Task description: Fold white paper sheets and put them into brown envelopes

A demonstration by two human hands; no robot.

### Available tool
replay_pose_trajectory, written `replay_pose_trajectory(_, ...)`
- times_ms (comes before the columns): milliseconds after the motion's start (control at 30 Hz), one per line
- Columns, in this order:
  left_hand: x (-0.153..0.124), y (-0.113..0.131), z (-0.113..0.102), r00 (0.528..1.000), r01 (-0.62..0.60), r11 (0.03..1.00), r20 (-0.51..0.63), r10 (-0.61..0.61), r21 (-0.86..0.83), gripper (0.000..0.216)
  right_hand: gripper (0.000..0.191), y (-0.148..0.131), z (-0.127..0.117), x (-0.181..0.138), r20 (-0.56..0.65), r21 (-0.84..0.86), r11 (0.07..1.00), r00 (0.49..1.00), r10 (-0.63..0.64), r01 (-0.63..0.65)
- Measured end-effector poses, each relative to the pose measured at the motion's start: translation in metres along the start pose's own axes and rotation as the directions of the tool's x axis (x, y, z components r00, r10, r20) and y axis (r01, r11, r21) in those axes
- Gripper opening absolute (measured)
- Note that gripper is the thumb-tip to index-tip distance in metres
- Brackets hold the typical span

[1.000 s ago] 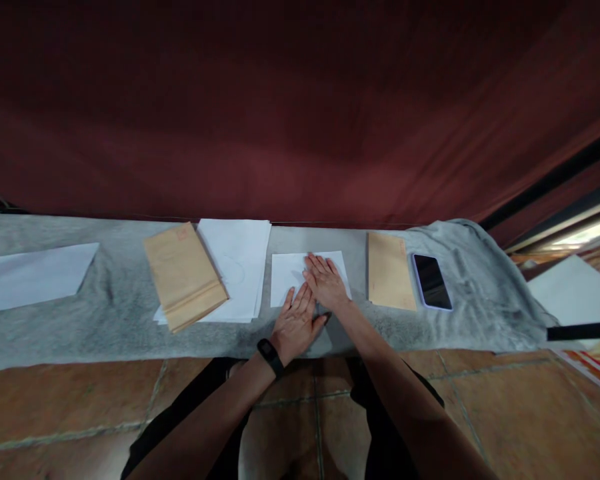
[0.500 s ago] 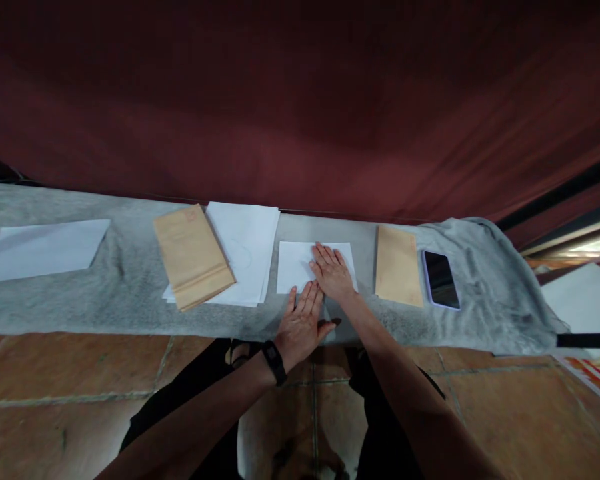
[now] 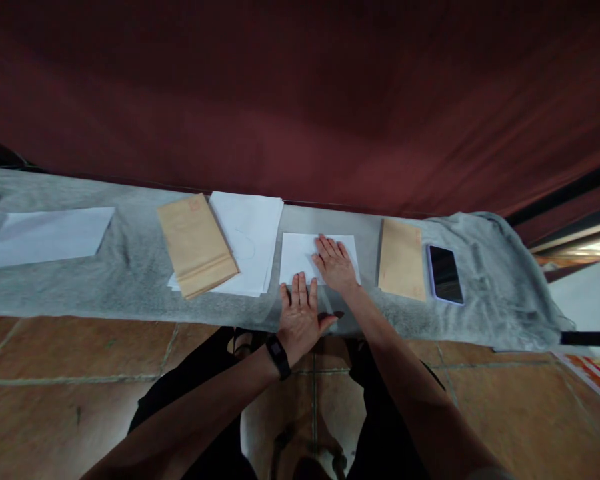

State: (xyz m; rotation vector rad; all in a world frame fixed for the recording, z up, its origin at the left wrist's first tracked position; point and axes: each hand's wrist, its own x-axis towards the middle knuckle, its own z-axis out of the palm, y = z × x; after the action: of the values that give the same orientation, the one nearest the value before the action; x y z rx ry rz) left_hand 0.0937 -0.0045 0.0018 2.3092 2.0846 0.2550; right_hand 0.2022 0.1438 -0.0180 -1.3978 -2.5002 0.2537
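Observation:
A folded white sheet of paper (image 3: 297, 257) lies on the grey cloth (image 3: 130, 287) straight ahead of me. My right hand (image 3: 336, 265) rests flat on its right half, fingers stretched out. My left hand (image 3: 301, 317) lies flat at the sheet's near edge, fingertips touching the paper, fingers apart; a black band is on that wrist. Neither hand holds anything.
Left of the sheet a stack of brown envelopes (image 3: 196, 245) lies over a pile of white paper (image 3: 250, 240). Another brown envelope (image 3: 401, 259) and a dark phone (image 3: 445, 274) lie to the right. A white sheet (image 3: 47, 237) is at far left. Tiled floor runs below; a dark red curtain hangs behind.
My left hand has slid back toward the near edge of the sheet and turned straighter. My right hand stays flat on the paper. The view has shifted slightly.

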Motion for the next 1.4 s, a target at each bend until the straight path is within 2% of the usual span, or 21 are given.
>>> replay_pose_trajectory(300, -0.004, -0.018, -0.003, 0.993, 0.105, 0.994, -0.048, -0.105, 0.013, 0.091, 0.056, 0.0, 0.0, 0.0, -0.008, -0.003, 1.0, 1.0, -0.001, 0.001)
replay_pose_trajectory(533, 0.01, -0.027, -0.012, 0.995, 0.054, 0.998, -0.086, -0.056, -0.028, 0.072, 0.053, -0.006, -0.004, 0.003, -0.013, 0.052, 0.998, 1.0, 0.02, -0.019)
replay_pose_trajectory(633, 0.014, -0.023, -0.007, 0.999, -0.019, 0.999, -0.049, 0.016, -0.046, 0.067, 0.049, -0.02, -0.013, 0.005, 0.013, 0.156, 0.981, 0.992, -0.122, 0.119)
replay_pose_trajectory(733, 0.013, -0.021, 0.003, 0.995, -0.095, 0.992, 0.001, 0.095, -0.083, 0.066, 0.044, -0.038, -0.016, 0.005, 0.068, 0.269, 0.915, 0.941, -0.331, 0.302)
replay_pose_trajectory(800, 0.012, -0.023, 0.007, 0.993, -0.116, 0.988, 0.015, 0.118, -0.106, 0.063, 0.041, -0.048, -0.013, 0.004, 0.105, 0.294, 0.891, 0.915, -0.391, 0.347)
replay_pose_trajectory(1000, 0.011, -0.026, 0.001, 0.988, -0.149, 0.987, 0.024, 0.151, -0.066, 0.058, 0.044, -0.055, 0.005, 0.017, 0.127, 0.212, 0.936, 0.941, -0.313, 0.283)
replay_pose_trajectory(1233, 0.01, -0.02, -0.001, 0.991, -0.121, 0.99, 0.04, 0.124, -0.067, 0.057, 0.051, -0.05, 0.015, 0.04, 0.099, 0.113, 0.973, 0.972, -0.213, 0.201)
replay_pose_trajectory(1400, 0.009, -0.019, 0.002, 0.992, -0.113, 0.993, 0.048, 0.114, -0.039, 0.06, 0.053, -0.05, 0.02, 0.049, 0.052, 0.071, 0.993, 0.994, -0.1, 0.096)
